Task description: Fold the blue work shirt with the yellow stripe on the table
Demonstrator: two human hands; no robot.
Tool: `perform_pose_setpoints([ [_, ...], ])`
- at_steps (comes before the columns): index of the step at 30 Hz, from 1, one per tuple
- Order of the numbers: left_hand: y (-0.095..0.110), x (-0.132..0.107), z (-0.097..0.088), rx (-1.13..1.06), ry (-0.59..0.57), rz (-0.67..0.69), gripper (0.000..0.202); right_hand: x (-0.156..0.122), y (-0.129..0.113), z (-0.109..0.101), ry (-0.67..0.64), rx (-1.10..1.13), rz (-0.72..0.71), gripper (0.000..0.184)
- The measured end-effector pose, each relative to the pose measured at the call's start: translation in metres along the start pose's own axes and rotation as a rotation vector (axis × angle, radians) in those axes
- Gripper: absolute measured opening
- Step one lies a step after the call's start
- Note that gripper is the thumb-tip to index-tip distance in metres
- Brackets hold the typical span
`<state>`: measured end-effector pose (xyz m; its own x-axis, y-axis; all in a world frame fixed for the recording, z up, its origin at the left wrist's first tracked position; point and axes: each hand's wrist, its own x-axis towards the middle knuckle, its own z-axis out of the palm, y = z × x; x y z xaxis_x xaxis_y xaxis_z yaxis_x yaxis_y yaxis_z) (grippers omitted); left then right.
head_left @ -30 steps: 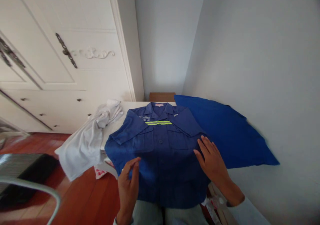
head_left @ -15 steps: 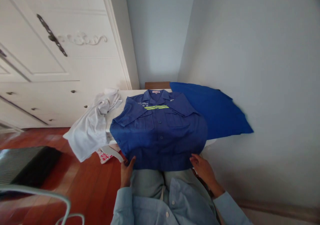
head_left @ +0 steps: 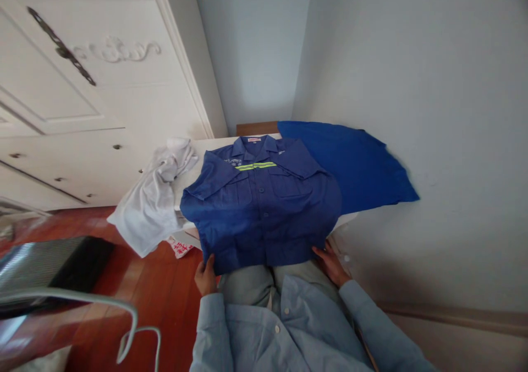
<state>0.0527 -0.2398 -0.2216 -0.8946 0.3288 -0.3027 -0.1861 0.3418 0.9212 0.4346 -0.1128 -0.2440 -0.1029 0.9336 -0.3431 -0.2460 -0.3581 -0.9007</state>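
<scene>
A dark blue short-sleeved work shirt (head_left: 264,218) lies front up on the white table, collar away from me, its hem hanging toward my lap. A yellow-green strip crosses its chest, with buttons down the middle and a pocket on each side. My left hand (head_left: 205,276) is closed on the hem's left corner, thumb on top and the other fingers mostly hidden. At the right corner of the hem, my right hand (head_left: 333,264) pinches the cloth, with some fingers out of sight under it.
White crumpled cloth (head_left: 150,207) drapes over the table's left end. A brighter blue cloth (head_left: 355,168) lies right of the shirt, against the wall. A white cabinet (head_left: 157,108) stands at left. A pale curved tube (head_left: 82,297) rises in the left foreground.
Both hands have come onto the shirt's lower corners and closed there. The hem's left corner is drawn out more. The whole view has shifted slightly.
</scene>
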Motion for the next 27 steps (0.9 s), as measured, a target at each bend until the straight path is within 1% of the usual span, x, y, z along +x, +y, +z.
perform_pose_setpoints([
  [2,0.005,-0.004,-0.007,-0.054,0.015,0.004,0.039,0.001,-0.002,0.001,-0.007,0.012,0.05,0.054],
  [4,0.01,-0.008,-0.013,-0.095,0.008,0.006,0.04,-0.001,-0.009,-0.002,-0.013,0.008,0.083,0.049],
  [6,0.015,-0.013,-0.02,-0.115,0.01,0.006,0.039,-0.007,-0.02,-0.008,-0.012,0.004,0.105,0.047],
  [9,0.024,-0.02,-0.027,-0.115,0.044,0.004,0.039,-0.019,-0.04,-0.015,0.0,0.005,0.125,0.044],
  [12,0.039,-0.028,-0.031,-0.097,0.068,-0.01,0.041,-0.032,-0.061,-0.017,0.022,0.021,0.115,0.042],
  [15,0.061,-0.038,-0.035,-0.082,0.032,-0.016,0.048,-0.046,-0.082,-0.01,0.05,0.044,0.084,0.043],
  [17,0.079,-0.044,-0.039,-0.116,-0.009,-0.016,0.053,-0.054,-0.096,-0.001,0.079,0.054,0.06,0.052],
  [20,0.106,-0.055,-0.046,-0.242,-0.043,0.001,0.053,-0.067,-0.118,0.016,0.143,0.058,-0.01,0.079],
  [21,0.114,-0.058,-0.049,-0.292,-0.053,0.014,0.051,-0.071,-0.126,0.022,0.15,0.053,-0.041,0.083],
  [22,0.121,-0.061,-0.052,-0.34,-0.063,0.029,0.048,-0.075,-0.134,0.026,0.147,0.044,-0.072,0.08],
  [24,0.134,-0.067,-0.059,-0.397,-0.088,0.072,0.039,-0.081,-0.15,0.032,0.113,0.012,-0.124,0.063],
  [26,0.142,-0.071,-0.067,-0.356,-0.122,0.159,0.029,-0.087,-0.165,0.032,0.067,-0.029,-0.161,0.05],
  [27,0.145,-0.073,-0.071,-0.317,-0.131,0.216,0.025,-0.09,-0.172,0.03,0.051,-0.046,-0.183,0.048],
])
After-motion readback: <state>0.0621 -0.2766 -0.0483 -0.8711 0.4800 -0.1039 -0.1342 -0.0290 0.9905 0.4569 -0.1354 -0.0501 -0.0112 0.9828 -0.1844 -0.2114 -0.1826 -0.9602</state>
